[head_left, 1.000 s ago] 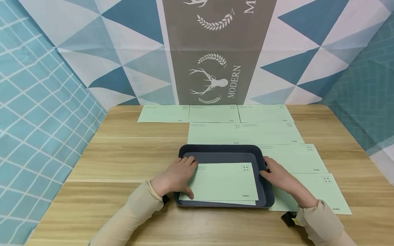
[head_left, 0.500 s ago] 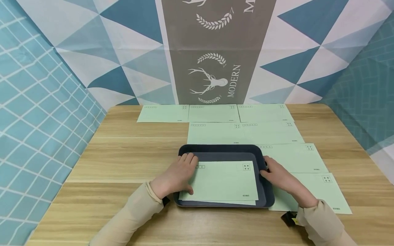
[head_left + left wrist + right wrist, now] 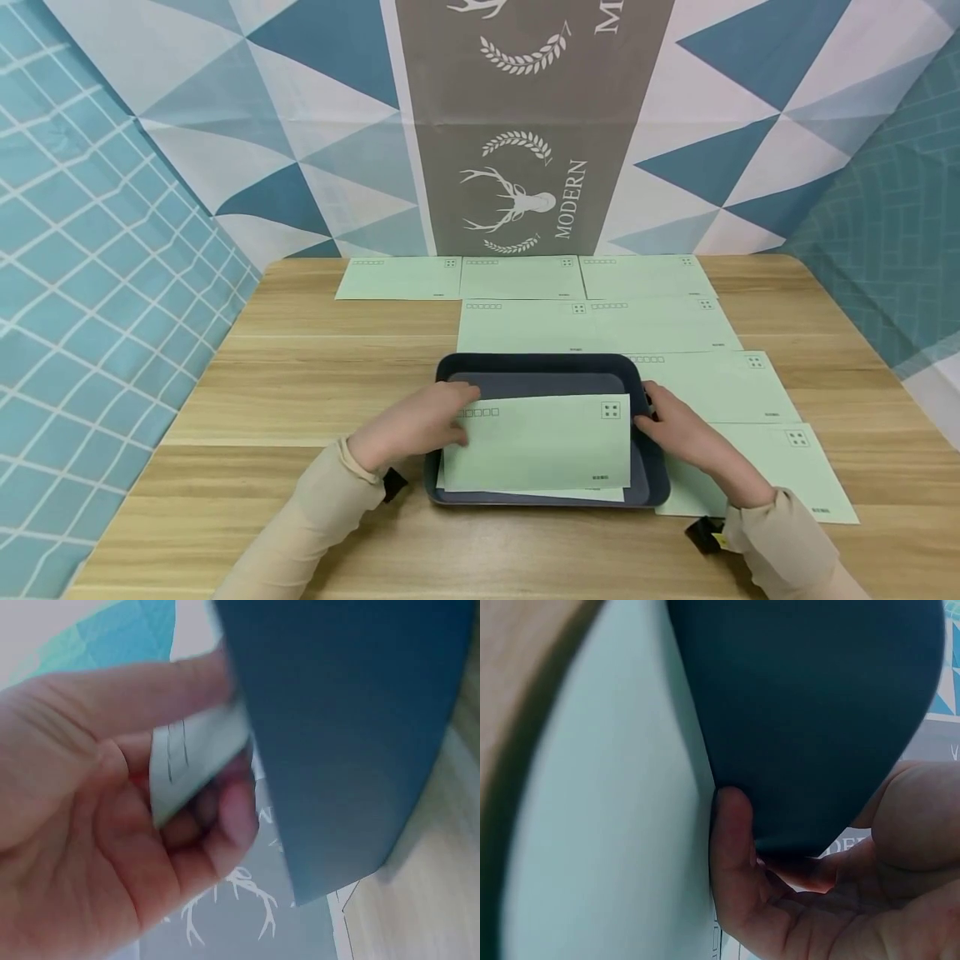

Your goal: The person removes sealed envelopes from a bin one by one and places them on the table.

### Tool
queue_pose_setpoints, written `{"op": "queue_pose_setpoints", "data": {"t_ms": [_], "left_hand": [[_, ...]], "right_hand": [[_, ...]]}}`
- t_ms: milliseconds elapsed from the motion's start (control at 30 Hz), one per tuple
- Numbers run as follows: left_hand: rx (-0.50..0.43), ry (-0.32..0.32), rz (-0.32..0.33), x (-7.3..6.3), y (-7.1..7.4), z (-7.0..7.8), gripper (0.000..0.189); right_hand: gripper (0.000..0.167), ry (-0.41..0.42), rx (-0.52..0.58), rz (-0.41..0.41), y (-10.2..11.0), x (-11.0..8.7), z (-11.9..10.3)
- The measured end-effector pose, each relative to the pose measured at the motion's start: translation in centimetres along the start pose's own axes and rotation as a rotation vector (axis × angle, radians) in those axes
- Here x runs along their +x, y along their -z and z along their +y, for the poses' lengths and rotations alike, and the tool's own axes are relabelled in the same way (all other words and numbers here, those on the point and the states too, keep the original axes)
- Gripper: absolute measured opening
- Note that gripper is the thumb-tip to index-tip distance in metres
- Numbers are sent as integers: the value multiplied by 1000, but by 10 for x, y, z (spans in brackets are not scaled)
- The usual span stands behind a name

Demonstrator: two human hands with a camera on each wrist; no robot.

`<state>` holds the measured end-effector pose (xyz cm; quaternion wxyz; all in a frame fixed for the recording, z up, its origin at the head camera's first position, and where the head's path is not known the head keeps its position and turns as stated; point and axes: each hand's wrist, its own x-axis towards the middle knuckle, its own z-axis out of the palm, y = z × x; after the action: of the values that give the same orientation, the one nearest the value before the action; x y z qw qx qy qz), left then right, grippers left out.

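A dark blue-grey tray sits on the wooden table. My left hand pinches the left end of a pale green envelope over the tray. The left wrist view catches that envelope's corner between thumb and fingers, beside the tray's outer wall. Beneath it, the edge of another envelope peeks out inside the tray; how many lie there is hidden. At the tray's right rim, my right hand grips the wall, thumb and fingers on opposite sides in the right wrist view.
Several matching envelopes lie in rows on the table: one at the back left, others behind the tray and to its right. Patterned cloth hangs along the back. Bare wood shows left of the tray.
My left hand rested over the left part of the top envelope; now it has drawn back left and lifted that end, shifting the envelope slightly. The right hand and tray stay put.
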<state>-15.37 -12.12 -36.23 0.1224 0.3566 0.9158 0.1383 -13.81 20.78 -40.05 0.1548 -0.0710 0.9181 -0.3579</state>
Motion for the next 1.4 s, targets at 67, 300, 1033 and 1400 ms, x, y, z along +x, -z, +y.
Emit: {"op": "queue_pose_setpoints", "data": {"t_ms": [67, 300, 1033, 1400], "left_hand": [[-57, -23, -8, -3, 4, -1, 25], [-146, -93, 29, -13, 20, -1, 9], [-703, 144, 718, -22, 43, -12, 20], [-1156, 326, 950, -21, 51, -43, 20]], "right_hand": [[43, 7, 0, 4, 0, 0, 0], [43, 64, 8, 36, 0, 0, 3], [48, -6, -6, -3, -1, 1, 1], [45, 30, 1, 4, 0, 0, 4]]}}
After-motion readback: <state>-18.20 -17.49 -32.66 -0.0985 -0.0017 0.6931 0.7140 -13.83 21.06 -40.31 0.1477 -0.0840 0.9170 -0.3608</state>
